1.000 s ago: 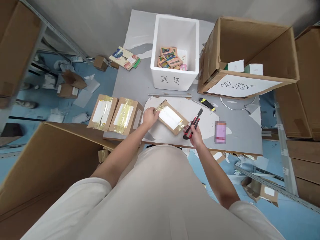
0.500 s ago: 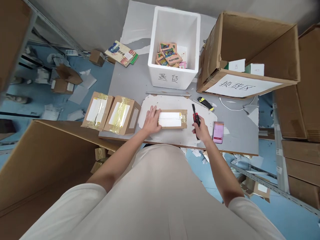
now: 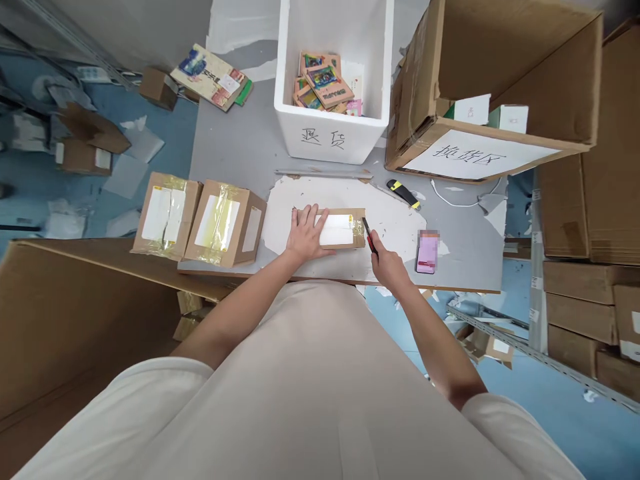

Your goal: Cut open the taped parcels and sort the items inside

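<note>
A small cardboard box with a white label and clear tape lies on the table in front of me. My left hand rests over its left end, fingers spread and pressing down on it. In my right hand is a red and black utility knife, gripped by its handle. The knife's tip is at the box's taped right end; whether the blade touches the tape I cannot tell. Beyond the box, a black and yellow utility knife lies on the table. A phone with a pink screen lies to the right.
Two taped boxes stand at the left. Behind are a white foam bin with booklets and a big open carton holding small boxes. Books lie at the back left. A large carton stands beside me, lower left.
My right hand has brought the red and black utility knife left to the box's right end. My left hand stays on the box, its fingers spread wider. The view has shifted slightly.
</note>
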Motion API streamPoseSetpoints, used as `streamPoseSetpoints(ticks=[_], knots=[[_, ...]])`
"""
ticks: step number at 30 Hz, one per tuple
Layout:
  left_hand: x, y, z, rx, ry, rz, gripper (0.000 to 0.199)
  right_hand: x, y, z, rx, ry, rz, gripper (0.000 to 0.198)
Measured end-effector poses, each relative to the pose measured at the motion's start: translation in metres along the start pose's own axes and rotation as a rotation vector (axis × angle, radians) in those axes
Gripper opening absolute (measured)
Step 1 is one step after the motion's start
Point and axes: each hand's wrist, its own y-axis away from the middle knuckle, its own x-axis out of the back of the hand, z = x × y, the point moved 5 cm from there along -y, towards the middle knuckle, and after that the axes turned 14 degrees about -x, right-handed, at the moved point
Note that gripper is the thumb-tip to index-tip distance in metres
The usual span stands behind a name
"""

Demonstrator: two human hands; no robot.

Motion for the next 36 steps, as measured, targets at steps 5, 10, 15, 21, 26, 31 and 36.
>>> streamPoseSetpoints(ticks=[5,10,15,21,26,31,36], knots=[[0.0,-0.001,0.001,0.026,-0.001,-0.025,0.116,0.001,0.006,-0.009,-0.027,0.108,-0.031,0.065],[-0.001,-0.001,0.002,0.022,0.003,-0.029,0.115,-0.005,0.005,-0.011,-0.066,0.119,-0.071,0.066],[-0.002,0.0,0.001,0.024,0.006,-0.005,0.115,-0.001,0.004,-0.009,-0.049,0.102,-0.11,0.067],[-0.003,0.0,0.001,0.027,-0.002,-0.018,0.116,0.002,0.005,-0.009,-0.082,0.138,-0.111,0.068],[-0.004,-0.001,0.001,0.004,-0.011,-0.002,0.115,-0.005,0.024,-0.005,-0.101,0.088,-0.152,0.065],[-0.006,0.002,0.001,-0.014,-0.012,0.023,0.115,-0.003,0.028,-0.002,-0.129,0.041,-0.181,0.064],[-0.009,-0.001,-0.001,-0.05,0.022,0.071,0.121,-0.014,0.038,0.033,-0.131,-0.259,-0.28,0.067]])
